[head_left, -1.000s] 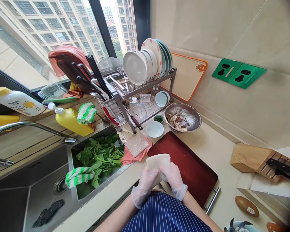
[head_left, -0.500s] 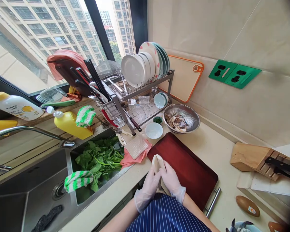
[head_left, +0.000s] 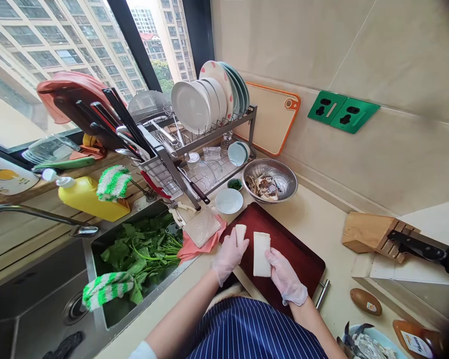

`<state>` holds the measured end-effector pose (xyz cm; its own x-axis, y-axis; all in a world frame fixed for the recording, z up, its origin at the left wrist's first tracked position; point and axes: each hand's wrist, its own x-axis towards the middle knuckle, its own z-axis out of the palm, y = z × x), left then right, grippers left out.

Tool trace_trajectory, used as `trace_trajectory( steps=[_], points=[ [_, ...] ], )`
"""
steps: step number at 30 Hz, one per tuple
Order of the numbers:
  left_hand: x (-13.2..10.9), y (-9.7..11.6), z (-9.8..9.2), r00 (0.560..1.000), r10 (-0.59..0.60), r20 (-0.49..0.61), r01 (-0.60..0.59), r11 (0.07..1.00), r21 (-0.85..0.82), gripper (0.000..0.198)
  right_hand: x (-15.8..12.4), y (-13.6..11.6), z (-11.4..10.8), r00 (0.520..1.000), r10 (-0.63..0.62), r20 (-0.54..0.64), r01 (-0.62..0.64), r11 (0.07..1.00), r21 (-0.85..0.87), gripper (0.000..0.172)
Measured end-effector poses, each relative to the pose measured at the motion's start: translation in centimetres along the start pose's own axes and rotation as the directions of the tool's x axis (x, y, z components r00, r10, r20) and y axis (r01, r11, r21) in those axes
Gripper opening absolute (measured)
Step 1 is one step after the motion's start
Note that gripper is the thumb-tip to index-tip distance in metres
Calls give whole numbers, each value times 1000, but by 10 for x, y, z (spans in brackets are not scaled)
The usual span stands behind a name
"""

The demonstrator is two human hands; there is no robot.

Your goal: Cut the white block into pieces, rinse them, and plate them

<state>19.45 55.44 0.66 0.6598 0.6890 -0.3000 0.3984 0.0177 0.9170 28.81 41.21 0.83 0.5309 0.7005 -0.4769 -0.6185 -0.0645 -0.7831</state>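
Both hands wear clear thin gloves. My right hand [head_left: 284, 275] pinches the right edge of a flat white rectangular slice [head_left: 261, 255], which looks like crustless bread, held above a dark red cutting board [head_left: 295, 259]. My left hand [head_left: 229, 255] is closed around a second, narrower-looking white bread slice [head_left: 240, 233], partly hidden by its fingers, over the board's left side. The two slices are apart. Beside my left hand, a clear plastic tray [head_left: 202, 228] lies on a pink cloth [head_left: 189, 249].
Leafy greens [head_left: 138, 254] fill the sink basin at left. Behind the board stand a white bowl [head_left: 229, 200], a small dish of chopped greens [head_left: 234, 184] and a metal colander [head_left: 290, 187]. A dish rack [head_left: 220, 132] is farther back; a knife block [head_left: 366, 232] stands right.
My hands were together with white pieces between them; now they are apart, each with its own slice. The view has shifted slightly to the right.
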Motion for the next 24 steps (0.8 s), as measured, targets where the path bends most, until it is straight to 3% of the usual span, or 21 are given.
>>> trace_trajectory(
  steps=[3,5,8,10,12,14,16,18,20,24],
  points=[
    [8,-2,11,999,31,36,-40,958,283,61,-4,4,-6,1000,8,-28,-6,998,56,41],
    [3,1,10,977,168,132,-201,932,302,55,-7,7,-7,999,38,-39,-35,996,81,39],
    [-9,11,-2,857,392,335,-470,860,196,41,-9,6,-3,994,105,-21,-102,991,92,36],
    [-16,19,-11,805,414,425,-503,856,119,27,-10,3,1,982,189,15,-190,980,61,35],
    [-22,23,-18,823,382,420,-440,897,46,20,-12,-3,5,959,282,39,-280,959,-46,38],
    [-26,22,-22,872,338,354,-357,934,-14,20,-14,-9,8,965,262,5,-255,946,-199,45],
    [-30,17,-22,934,236,267,-224,972,-77,21,-16,-13,10,996,92,-22,-94,948,-304,47],
    [-34,10,-19,967,73,244,-27,982,-187,22,-18,-15,13,996,-89,-7,82,943,-324,44],
    [-38,4,-15,955,-41,294,133,944,-301,27,-19,-14,16,986,-158,56,168,944,-285,43],
    [-46,3,-8,943,-80,323,205,905,-373,35,-19,-11,24,992,-108,68,120,972,-201,45]
  ],
)
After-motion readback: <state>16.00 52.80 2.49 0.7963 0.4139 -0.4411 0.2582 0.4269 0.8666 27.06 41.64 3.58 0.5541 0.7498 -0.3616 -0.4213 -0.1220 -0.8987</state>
